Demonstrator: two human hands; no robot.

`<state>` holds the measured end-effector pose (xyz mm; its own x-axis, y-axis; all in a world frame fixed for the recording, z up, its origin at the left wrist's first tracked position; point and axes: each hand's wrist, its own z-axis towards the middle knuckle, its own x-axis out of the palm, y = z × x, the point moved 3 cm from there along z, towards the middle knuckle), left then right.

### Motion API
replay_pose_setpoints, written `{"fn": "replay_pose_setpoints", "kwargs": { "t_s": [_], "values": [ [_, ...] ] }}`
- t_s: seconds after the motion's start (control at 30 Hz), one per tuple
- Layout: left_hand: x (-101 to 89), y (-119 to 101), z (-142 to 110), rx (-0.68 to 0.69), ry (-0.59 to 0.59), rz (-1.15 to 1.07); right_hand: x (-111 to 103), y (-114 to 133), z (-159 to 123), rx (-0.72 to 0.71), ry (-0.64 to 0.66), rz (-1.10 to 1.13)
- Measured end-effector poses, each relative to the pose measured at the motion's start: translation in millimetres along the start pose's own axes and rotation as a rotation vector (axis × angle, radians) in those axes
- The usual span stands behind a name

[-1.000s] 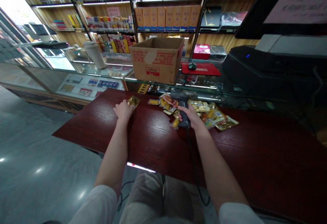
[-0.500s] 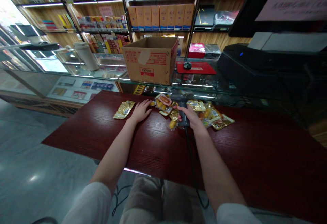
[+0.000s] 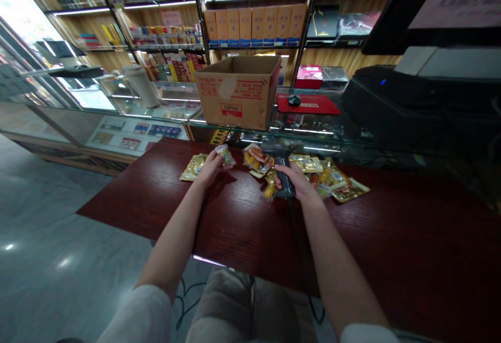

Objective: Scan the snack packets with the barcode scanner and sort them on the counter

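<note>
My left hand (image 3: pixel 210 168) is closed on a small clear snack packet (image 3: pixel 226 156) with a printed label, its side turned up toward me. Just left of that hand a gold foil snack packet (image 3: pixel 191 168) lies flat on the dark red table (image 3: pixel 235 217). In my right hand (image 3: pixel 293 178) is a black barcode scanner (image 3: pixel 285 184), held by its grip with the head pointing left and its cable hanging down. Around the scanner lie sausage packets (image 3: pixel 258 159), a yellow packet (image 3: pixel 270 191) and more gold packets (image 3: pixel 350 190) in a loose pile.
An open cardboard box (image 3: pixel 237 95) stands on the glass counter (image 3: pixel 305 133) behind the table. To its right are a red mouse pad (image 3: pixel 319 104) with a mouse (image 3: pixel 294 101), and a black machine (image 3: pixel 422 108). A white cup (image 3: pixel 143 86) stands left of the box.
My left hand let go of the gold packet on the left, moved right and picked up a small clear packet, bringing it back leftward. The scanner stays in my right hand.
</note>
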<state>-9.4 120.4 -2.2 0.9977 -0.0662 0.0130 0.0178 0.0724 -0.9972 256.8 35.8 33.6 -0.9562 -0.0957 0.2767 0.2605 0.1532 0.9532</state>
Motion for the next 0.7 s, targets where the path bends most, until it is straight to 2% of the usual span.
{"fn": "replay_pose_setpoints", "kwargs": {
  "t_s": [0.07,0.17,0.37,0.53,0.7],
  "values": [
    [0.9,-3,-3,-0.008,0.029,-0.108,7,-2,0,-0.013,0.034,0.018],
    [0.8,-4,-5,-0.002,0.026,-0.146,18,-10,3,-0.010,0.075,0.031],
    [2.2,7,-3,0.056,0.062,-0.226,33,-20,4,0.039,0.172,-0.028],
    [6.7,13,-3,0.067,0.115,-0.102,39,-20,3,0.002,0.200,-0.019],
    [9.5,8,-5,0.102,0.167,0.060,41,-29,9,-0.010,0.191,-0.044]
  ]
}}
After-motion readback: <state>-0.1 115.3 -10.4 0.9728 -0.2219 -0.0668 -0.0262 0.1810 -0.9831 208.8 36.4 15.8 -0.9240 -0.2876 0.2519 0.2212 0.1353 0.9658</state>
